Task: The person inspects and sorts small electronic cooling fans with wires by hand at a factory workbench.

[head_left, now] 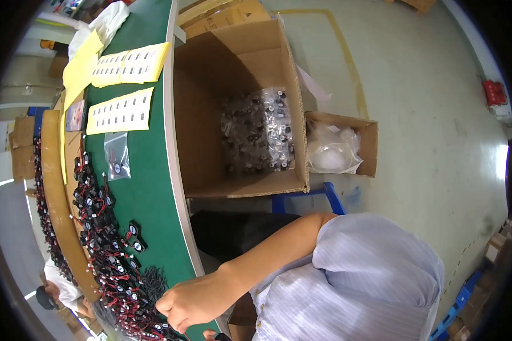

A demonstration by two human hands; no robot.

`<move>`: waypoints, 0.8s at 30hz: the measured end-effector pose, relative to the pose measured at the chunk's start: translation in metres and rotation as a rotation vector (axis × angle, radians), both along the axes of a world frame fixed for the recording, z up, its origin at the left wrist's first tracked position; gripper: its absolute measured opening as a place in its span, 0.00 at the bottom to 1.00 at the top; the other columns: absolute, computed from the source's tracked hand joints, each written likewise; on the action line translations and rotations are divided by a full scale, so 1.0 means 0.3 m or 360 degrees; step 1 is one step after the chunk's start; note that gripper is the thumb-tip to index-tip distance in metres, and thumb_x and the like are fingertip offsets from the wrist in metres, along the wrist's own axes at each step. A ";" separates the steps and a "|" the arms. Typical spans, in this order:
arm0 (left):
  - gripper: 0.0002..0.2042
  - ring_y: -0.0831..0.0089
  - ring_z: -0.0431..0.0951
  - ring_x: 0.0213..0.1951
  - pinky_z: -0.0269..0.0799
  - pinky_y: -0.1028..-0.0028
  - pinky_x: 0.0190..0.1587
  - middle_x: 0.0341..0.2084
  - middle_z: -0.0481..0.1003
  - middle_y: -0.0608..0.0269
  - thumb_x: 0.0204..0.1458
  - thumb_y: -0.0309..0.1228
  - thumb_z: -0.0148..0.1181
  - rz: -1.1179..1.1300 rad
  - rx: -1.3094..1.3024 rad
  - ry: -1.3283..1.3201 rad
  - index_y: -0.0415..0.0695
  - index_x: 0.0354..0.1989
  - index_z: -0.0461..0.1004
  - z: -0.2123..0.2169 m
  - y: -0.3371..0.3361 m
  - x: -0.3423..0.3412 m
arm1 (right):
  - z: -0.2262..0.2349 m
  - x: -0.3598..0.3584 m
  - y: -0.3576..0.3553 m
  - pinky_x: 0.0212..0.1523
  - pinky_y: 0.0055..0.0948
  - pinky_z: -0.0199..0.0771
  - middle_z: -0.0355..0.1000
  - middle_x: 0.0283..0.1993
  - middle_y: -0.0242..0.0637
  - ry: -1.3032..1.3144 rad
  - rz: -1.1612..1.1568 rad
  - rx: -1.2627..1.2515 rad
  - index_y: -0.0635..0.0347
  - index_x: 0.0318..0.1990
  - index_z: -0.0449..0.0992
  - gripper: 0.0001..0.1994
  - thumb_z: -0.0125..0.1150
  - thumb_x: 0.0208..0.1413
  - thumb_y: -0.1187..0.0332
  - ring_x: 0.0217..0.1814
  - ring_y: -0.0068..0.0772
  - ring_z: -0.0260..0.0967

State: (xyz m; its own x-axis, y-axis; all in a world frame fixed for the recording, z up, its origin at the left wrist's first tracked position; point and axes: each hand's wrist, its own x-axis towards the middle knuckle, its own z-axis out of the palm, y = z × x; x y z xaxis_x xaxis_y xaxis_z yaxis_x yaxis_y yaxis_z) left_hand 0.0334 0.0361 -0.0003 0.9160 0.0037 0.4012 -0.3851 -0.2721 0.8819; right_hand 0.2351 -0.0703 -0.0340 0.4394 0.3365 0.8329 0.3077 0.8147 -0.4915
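Note:
My right hand (pixel 193 301) is closed in a pinch above the near edge of the green table, and a thin dark strand shows just below its fingers. What it grips is hidden. Only the fingertips of my left hand (pixel 210 334) show at the lower edge, curled beside a small black piece (pixel 223 337) cut off by the frame. Next to my right hand lies a bundle of thin black strips (pixel 155 282). Along the table runs a heap of small black parts (pixel 111 264) with round label faces and red-black wires. Two similar black parts (pixel 135 237) lie apart from it.
Yellow label sheets (pixel 119 111) and a clear bag (pixel 117 156) lie on the green table (pixel 153 199). Beside it a large open carton (pixel 233 51) holds bagged parts; a smaller carton (pixel 368 145) holds clear plastic. A blue stool (pixel 324 196) stands below. Another person (pixel 62 287) sits across.

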 end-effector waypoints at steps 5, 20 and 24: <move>0.13 0.66 0.71 0.28 0.69 0.68 0.35 0.26 0.72 0.63 0.54 0.40 0.45 0.0557 -0.0720 -0.0129 0.43 0.28 0.68 -0.031 -0.035 -0.046 | -0.051 -0.032 0.004 0.25 0.33 0.62 0.60 0.23 0.36 0.0255 0.0083 -0.0226 0.62 0.26 0.68 0.06 0.54 0.50 0.70 0.25 0.37 0.63; 0.11 0.60 0.75 0.30 0.66 0.65 0.45 0.24 0.74 0.47 0.47 0.27 0.54 0.1108 0.0661 -0.0126 0.29 0.34 0.72 0.023 -0.127 -0.035 | 0.050 -0.226 -0.080 0.24 0.24 0.61 0.58 0.23 0.32 -0.1139 -0.0291 -0.0318 0.61 0.23 0.64 0.05 0.49 0.45 0.70 0.24 0.28 0.59; 0.04 0.70 0.67 0.18 0.68 0.71 0.36 0.11 0.66 0.59 0.42 0.19 0.54 0.0867 0.0298 0.0401 0.31 0.26 0.73 0.060 -0.102 -0.079 | 0.155 -0.192 -0.060 0.23 0.23 0.62 0.61 0.21 0.32 -0.1419 -0.0288 -0.0504 0.58 0.20 0.65 0.04 0.51 0.42 0.70 0.25 0.28 0.62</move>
